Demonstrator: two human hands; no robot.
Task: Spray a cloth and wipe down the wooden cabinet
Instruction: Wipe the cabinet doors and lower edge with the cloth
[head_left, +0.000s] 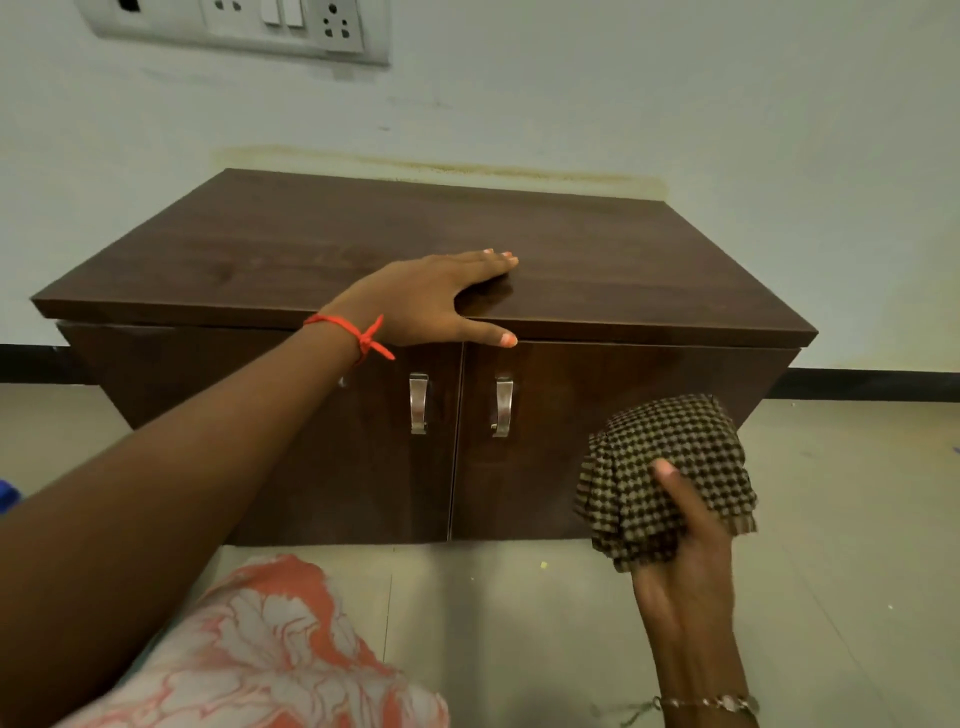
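Head view. Low, boxy cabinet (597, 249) of dark brown wood-grain board, smooth and faintly glossy. Flat top overhanging two closed doors, thin seam between them. Curved strips of brushed metal on either side of that seam: left handle (418, 402) and right handle (502, 405).

Left hand (441, 296) flat on the cabinet top near its front edge, fingers straight and together, holding nothing, thumb hooked down over the edge just above the right door. Knotted red thread (358, 338) round that wrist.

Cloth (670, 457) bunched into a rounded, pleated wad, coarse weave in a small dark-brown-and-tan check, frayed along its lower edge. Held up in front of the cabinet's right door, low and towards its outer side; contact with the door not clear. Right hand (685, 561) gripping it from below, thumb pressed across the folds, other fingers hidden behind the fabric. Thin bracelet (711, 702) on that wrist.

Behind the cabinet, pale matt wall (779, 104) with a yellowish stain along the top's back edge, and a white switch plate (244, 26) higher up. Under and before the cabinet, smooth beige floor (519, 623). Nearest the camera, soft orange-and-white floral garment (270, 649).
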